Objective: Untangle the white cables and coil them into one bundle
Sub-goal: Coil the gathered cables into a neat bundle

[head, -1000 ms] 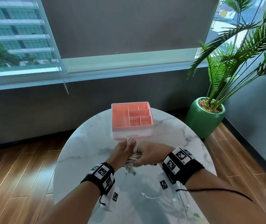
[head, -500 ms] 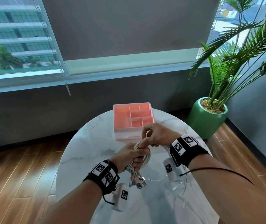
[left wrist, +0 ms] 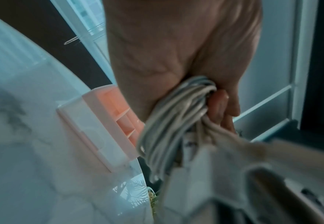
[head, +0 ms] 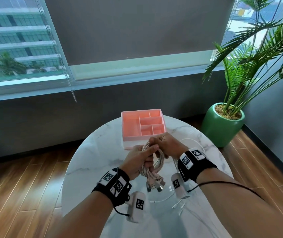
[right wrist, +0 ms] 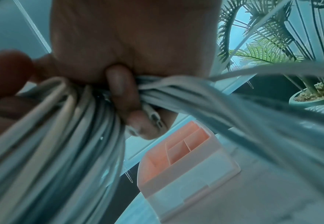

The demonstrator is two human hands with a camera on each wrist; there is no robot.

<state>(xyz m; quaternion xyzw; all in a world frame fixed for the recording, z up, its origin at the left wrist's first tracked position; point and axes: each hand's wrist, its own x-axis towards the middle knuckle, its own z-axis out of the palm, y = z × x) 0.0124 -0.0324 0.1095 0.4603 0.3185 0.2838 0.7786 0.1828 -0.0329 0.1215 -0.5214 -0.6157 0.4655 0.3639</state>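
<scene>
A coil of white cables [head: 159,159] hangs above the round marble table [head: 92,152], with several metal plugs [head: 155,183] dangling from its lower end. My left hand [head: 141,158] grips the coil's loops [left wrist: 168,121] from the left, thumb across the top. My right hand [head: 164,143] sits just above and to the right, fingers curled round the upper strands [right wrist: 176,84]. Loose strands trail from it to the table on the right [head: 191,140]. More thin cable ends [head: 164,199] lie on the table under my wrists.
A pink divided organiser box [head: 143,127] stands on the table just beyond my hands. A palm in a green pot [head: 222,124] stands on the wooden floor at the right. A grey wall and window run behind the table.
The coil has been lifted and its plugs now hang free below my left hand. My right hand rose from beside the left, went up over the coil, then came back down close to it.
</scene>
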